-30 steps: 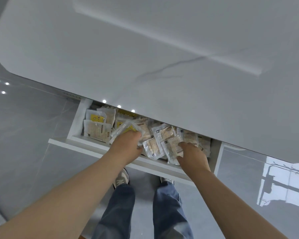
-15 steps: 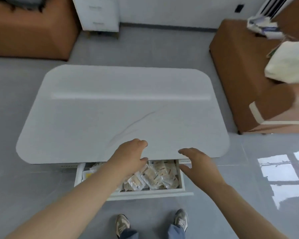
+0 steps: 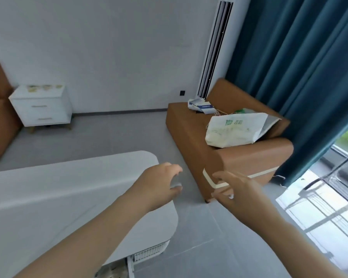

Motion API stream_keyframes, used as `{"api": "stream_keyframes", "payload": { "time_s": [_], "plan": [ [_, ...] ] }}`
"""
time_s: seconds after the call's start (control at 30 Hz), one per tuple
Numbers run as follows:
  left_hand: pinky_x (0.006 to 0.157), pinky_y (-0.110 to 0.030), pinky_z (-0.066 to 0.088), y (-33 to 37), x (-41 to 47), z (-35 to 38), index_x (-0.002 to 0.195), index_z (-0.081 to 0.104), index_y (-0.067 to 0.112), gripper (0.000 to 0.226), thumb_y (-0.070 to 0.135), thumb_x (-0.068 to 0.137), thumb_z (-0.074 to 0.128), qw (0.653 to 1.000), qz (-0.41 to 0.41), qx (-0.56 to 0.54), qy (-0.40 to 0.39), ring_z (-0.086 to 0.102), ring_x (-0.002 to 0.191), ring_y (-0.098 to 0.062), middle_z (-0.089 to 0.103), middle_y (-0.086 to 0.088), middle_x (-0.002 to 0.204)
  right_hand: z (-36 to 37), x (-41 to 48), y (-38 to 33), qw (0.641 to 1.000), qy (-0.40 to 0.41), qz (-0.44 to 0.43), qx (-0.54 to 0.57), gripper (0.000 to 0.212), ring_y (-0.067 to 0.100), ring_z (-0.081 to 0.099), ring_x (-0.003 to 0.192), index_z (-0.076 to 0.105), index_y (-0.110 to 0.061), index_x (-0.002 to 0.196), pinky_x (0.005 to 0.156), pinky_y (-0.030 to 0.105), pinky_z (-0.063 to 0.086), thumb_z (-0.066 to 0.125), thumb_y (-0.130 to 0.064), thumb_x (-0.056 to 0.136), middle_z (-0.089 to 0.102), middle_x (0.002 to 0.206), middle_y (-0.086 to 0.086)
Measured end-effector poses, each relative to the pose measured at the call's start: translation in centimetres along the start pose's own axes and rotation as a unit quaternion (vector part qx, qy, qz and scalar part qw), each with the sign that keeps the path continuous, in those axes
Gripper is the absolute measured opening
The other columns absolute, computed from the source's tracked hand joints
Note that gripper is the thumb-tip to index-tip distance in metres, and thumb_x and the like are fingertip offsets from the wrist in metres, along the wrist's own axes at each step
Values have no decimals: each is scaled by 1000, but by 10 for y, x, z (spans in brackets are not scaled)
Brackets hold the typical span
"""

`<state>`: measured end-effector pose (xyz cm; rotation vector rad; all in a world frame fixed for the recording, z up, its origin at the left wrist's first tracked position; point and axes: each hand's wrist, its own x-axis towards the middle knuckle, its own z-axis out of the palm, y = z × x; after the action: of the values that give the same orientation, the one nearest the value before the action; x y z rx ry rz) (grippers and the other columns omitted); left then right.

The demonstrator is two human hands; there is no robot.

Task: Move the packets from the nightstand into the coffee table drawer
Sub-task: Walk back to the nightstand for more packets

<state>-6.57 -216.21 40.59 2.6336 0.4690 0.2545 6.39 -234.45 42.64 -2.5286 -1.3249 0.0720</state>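
While both hands (image 3: 199, 183) hover empty, packets (image 3: 111, 271) fill the open drawer (image 3: 130, 265).

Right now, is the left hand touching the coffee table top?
Cannot tell. In the head view the left hand overlaps the far corner of the coffee table, fingers curled and empty, but motion blur and the angle hide any contact or gap.

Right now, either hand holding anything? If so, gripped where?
Nothing is held. The left hand and right hand are both raised in the air with fingers loosely curled and empty. The packets on the nightstand are untouched.
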Motion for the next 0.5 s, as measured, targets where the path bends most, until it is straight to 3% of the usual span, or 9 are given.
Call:
{"api": "stream_keyframes", "payload": {
  "time_s": [0.17,0.27,0.37,0.5],
  "plan": [
    [88,-23,43,81,70,1,130,51,26,43,37,89,59,998,46,-9,30,54,107,-9,57,10,120,-66,5,81,998,57,29,16,39,-5,52,82,59,-29,120,69,7,36,68,-35,83,63,112,-16],
    [87,-21,43,104,111,4,130,51,27,44,38,88,59,998,61,-6,31,55,106,-7,57,12,120,-85,22,117,995,76,54,27,37,4,57,98,61,-27,119,80,15,43,67,-37,84,63,110,-14],
    [86,-21,44,116,156,9,128,52,29,42,39,87,59,997,72,-8,31,55,104,-5,57,13,118,-97,51,149,991,105,67,41,36,7,58,103,61,-28,117,89,26,47,67,-36,83,64,109,-15],
    [88,-25,48,118,222,12,123,55,28,39,38,86,61,996,76,-16,50,56,102,-4,59,13,115,-106,105,183,987,130,72,54,39,3,56,104,60,-30,120,90,21,45,67,-32,82,63,112,-16]
  ]
}}
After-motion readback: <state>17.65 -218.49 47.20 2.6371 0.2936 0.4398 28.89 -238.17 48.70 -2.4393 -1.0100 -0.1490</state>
